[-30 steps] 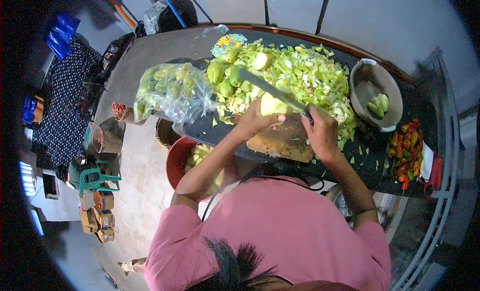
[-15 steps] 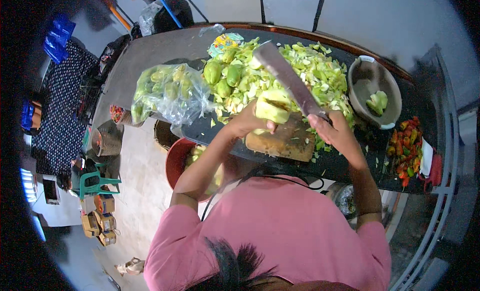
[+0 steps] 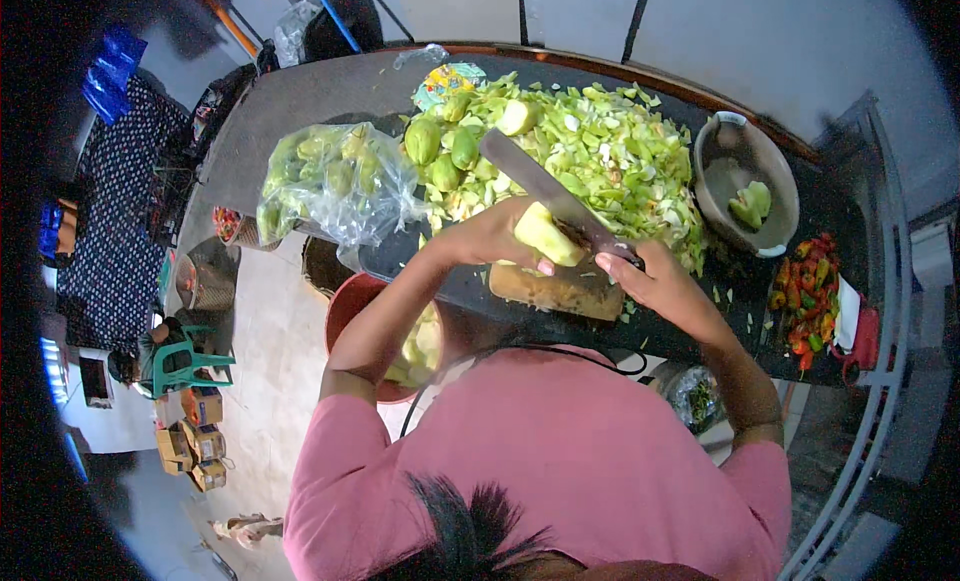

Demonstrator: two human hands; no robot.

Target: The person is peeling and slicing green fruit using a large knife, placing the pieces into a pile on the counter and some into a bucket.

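My left hand [image 3: 492, 236] is wrapped round a pale, peeled fruit that looks like green papaya [image 3: 545, 231], held above the wooden cutting board [image 3: 555, 293]. In my right hand [image 3: 662, 283] is the handle of a large broad-bladed knife [image 3: 535, 173]. Its blade slants up and left, close against the far side of the fruit; whether it has cut in I cannot tell. Behind my hands spreads a big heap of green peelings [image 3: 620, 146]. Several unpeeled green fruits [image 3: 423, 141] and a pale peeled piece [image 3: 519, 117] lie at the heap's left part.
A clear plastic bag of green fruits [image 3: 335, 176] lies to the left on the dark table [image 3: 255, 111]. Below the edge is a red tub [image 3: 343, 306] of pale pieces. At right are a grey basin [image 3: 708, 186] with one piece and a pile of red-green peppers [image 3: 805, 296].
The knife blade has come down and left toward the fruit. The fruit has turned in my left hand, so its open hollow no longer shows. A pale piece now shows on the heap.
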